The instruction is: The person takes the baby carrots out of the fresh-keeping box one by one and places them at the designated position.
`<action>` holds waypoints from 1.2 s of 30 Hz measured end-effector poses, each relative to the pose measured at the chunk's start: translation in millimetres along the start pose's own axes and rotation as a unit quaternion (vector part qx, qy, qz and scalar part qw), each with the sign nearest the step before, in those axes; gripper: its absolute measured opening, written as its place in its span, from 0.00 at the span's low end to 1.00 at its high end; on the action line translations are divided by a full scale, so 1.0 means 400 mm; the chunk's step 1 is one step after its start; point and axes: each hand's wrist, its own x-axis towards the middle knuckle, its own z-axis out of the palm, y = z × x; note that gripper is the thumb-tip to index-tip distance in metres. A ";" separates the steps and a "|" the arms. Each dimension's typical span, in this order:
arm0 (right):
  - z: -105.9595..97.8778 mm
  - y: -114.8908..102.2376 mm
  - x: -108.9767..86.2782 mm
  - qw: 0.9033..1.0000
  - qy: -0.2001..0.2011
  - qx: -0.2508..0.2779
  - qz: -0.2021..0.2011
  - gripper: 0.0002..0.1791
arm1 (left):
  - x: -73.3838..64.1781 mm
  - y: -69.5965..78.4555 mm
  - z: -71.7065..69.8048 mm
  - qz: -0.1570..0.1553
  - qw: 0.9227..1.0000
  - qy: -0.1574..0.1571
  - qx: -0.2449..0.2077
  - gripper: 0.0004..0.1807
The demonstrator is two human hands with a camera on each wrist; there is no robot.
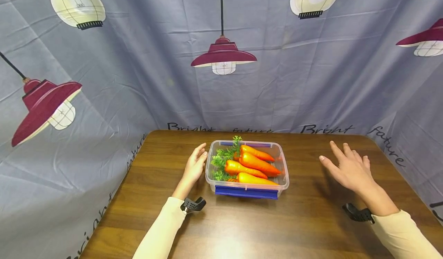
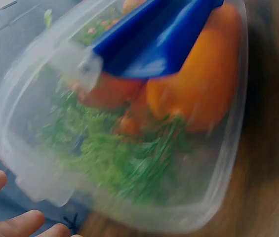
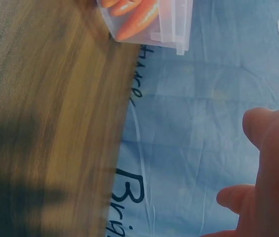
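A clear plastic container (image 1: 284,174) stands on the table with a blue flap (image 1: 245,191) hanging at its near side. Several orange carrots (image 1: 257,163) with leafy green tops (image 1: 219,161) lie in it, tops toward the left. My left hand (image 1: 194,166) is beside the container's left wall, fingers loosely bent; whether they touch it I cannot tell. In the left wrist view, blurred, the container fills most of the picture, with fingertips (image 2: 18,224) at the lower left. Well to the right, my right hand (image 1: 353,168) hovers above the table with fingers spread, holding nothing.
The brown wooden table (image 1: 304,228) ends at a grey-blue curtain (image 1: 277,90) printed with lamps and lettering, which hangs behind and along both sides. Each wrist carries a black strap mount (image 1: 194,204).
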 end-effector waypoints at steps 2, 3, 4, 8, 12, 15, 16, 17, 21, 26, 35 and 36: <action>-0.001 0.002 -0.001 1.000 -0.001 -0.001 0.001 0.46 | -0.003 -0.007 0.013 -0.007 0.999 -0.003 -0.034 0.25; -0.001 0.002 -0.002 1.000 -0.001 -0.001 0.002 0.46 | -0.005 -0.010 0.020 -0.007 0.999 -0.003 -0.042 0.25; -0.002 0.003 -0.004 1.000 -0.001 -0.001 0.002 0.46 | -0.006 -0.014 0.025 -0.006 0.999 -0.004 -0.050 0.25; -0.001 0.002 -0.009 1.000 -0.005 0.001 0.004 0.46 | -0.014 -0.025 0.041 0.006 0.997 -0.010 -0.074 0.24; 0.000 -0.001 -0.013 1.000 -0.006 0.002 0.004 0.46 | -0.021 -0.030 0.046 0.012 0.996 -0.010 -0.093 0.24; 0.000 -0.001 -0.014 1.000 -0.007 0.001 0.004 0.46 | -0.025 -0.034 0.046 0.011 0.996 -0.001 -0.088 0.23; -0.001 -0.003 -0.013 1.000 -0.008 0.001 0.005 0.46 | -0.026 -0.035 0.046 0.011 0.996 0.002 -0.086 0.23; -0.002 -0.003 -0.013 1.000 -0.010 0.001 0.004 0.46 | -0.026 -0.037 0.046 0.010 0.996 0.004 -0.085 0.23; -0.004 -0.006 -0.011 1.000 -0.014 -0.001 0.003 0.46 | -0.027 -0.044 0.048 0.012 0.996 0.005 -0.093 0.23; -0.008 -0.008 -0.008 1.000 -0.002 0.000 0.002 0.45 | -0.024 -0.047 0.050 0.019 0.994 0.001 -0.104 0.24; -0.015 -0.025 -0.003 1.000 0.010 0.009 -0.013 0.44 | -0.016 -0.051 0.053 0.021 0.994 -0.003 -0.109 0.24; -0.015 -0.029 -0.001 1.000 0.014 0.012 -0.018 0.43 | -0.015 -0.051 0.054 0.020 0.994 -0.003 -0.111 0.24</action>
